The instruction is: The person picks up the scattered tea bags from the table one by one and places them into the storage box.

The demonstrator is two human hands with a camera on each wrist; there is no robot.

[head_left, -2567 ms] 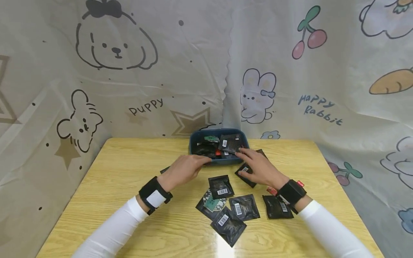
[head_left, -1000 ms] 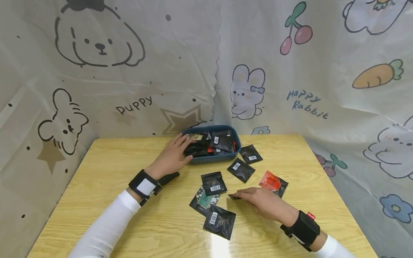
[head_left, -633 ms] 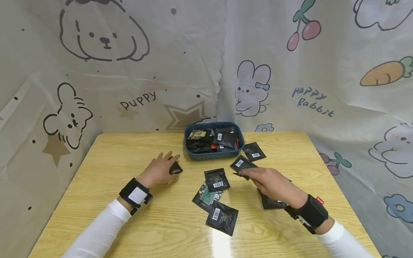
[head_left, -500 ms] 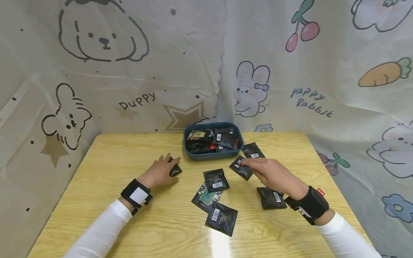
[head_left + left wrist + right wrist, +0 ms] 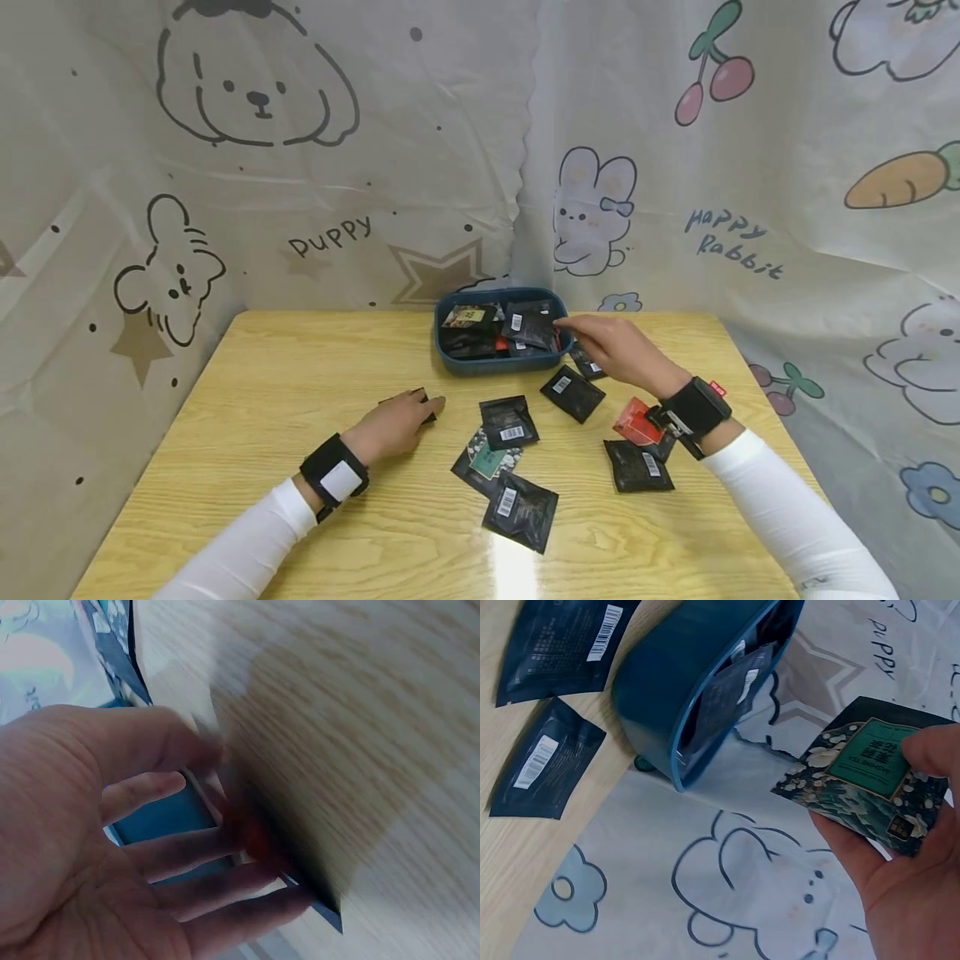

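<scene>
My right hand is at the right rim of the blue container. Between thumb and fingers it pinches a tea sachet with a green jasmine label, plain in the right wrist view. Several dark sachets fill the container. On the left of the table, my left hand has its thumb and fingers around the edges of another dark sachet, mostly hidden by the hand and partly reddish in the left wrist view.
Several sachets lie on the wooden table: a dark one before the container, an overlapping group with a green-labelled sachet in the middle, and a red one at right. A patterned cloth hangs behind.
My right hand has picked up a sachet from the table's front and carried it to the container's right rim. My left hand has left the container and closed around the sachet at left.
</scene>
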